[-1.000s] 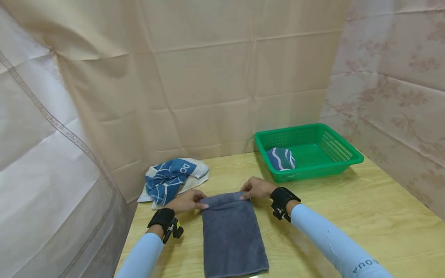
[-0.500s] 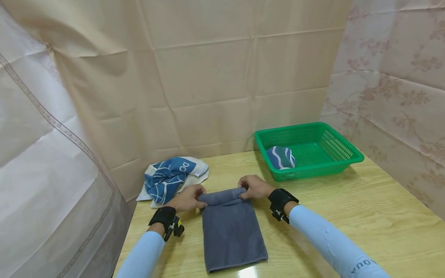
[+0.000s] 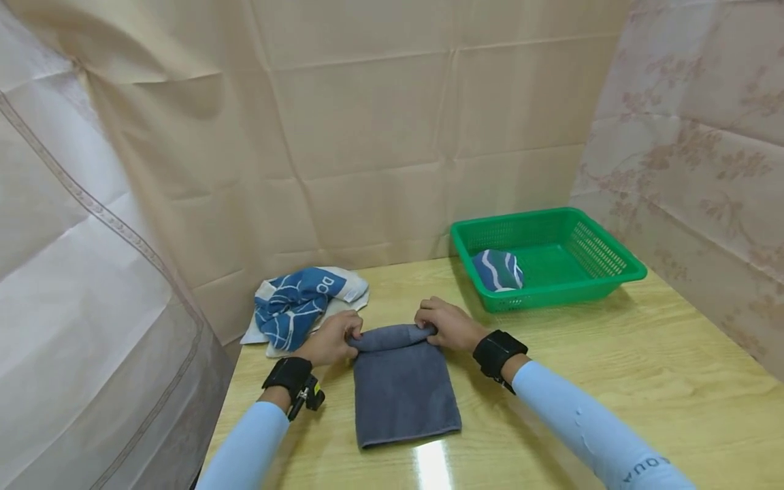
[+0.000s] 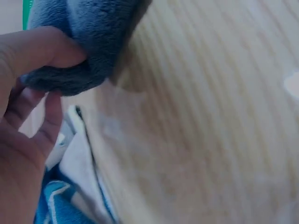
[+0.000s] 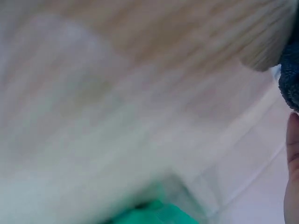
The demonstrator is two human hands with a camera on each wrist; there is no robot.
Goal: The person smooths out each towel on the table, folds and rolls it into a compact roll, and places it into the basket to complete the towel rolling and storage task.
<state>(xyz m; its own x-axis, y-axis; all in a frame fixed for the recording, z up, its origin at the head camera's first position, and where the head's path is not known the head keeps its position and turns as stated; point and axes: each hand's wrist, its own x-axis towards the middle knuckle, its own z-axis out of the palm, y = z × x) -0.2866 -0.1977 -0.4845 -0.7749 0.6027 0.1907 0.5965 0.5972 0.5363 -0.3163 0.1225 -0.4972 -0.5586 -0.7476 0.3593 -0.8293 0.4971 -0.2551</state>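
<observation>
A dark grey towel (image 3: 404,391) lies on the table, its far end rolled into a thick tube. My left hand (image 3: 331,339) pinches the roll's left end between thumb and fingers; the left wrist view shows the thumb pressed on the plush grey roll (image 4: 98,42). At the other end, my right hand (image 3: 450,325) grips the roll with curled fingers. Only a finger of the right hand (image 5: 292,154) and a bit of grey towel (image 5: 290,77) appear at the edge of the right wrist view.
A crumpled blue and white towel (image 3: 300,303) lies just behind my left hand. At the back right stands a green basket (image 3: 569,296) with a folded striped cloth (image 3: 497,270) in its left part. Beige drapes (image 3: 367,136) hang behind the wooden table (image 3: 612,367).
The roll has grown thicker as both hands turn it over. The flat part of the grey towel has become shorter, its near edge sitting farther from me.
</observation>
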